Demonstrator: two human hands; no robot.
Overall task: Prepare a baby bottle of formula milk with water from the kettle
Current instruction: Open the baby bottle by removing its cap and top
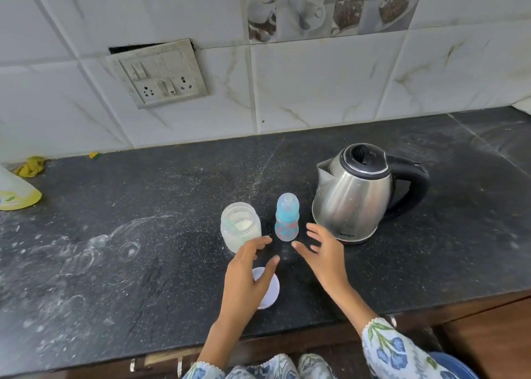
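A small baby bottle (286, 217) with a blue collar and clear cap stands upright on the dark counter (143, 235). Left of it is an open clear jar (240, 229) of white formula powder with a scoop inside. Its white lid (271, 292) lies on the counter nearer me, partly hidden under my left hand. A steel kettle (356, 194) with a black handle and shut lid stands to the bottle's right. My left hand (247, 278) and my right hand (324, 255) hover just in front of the bottle, fingers spread, holding nothing.
A switch and socket board (159, 74) is set in the tiled wall behind. A plastic bottle with a yellow base (15, 192) lies at the far left, with a yellow cloth (30, 166) beside it. The counter's front edge runs just before my sleeves.
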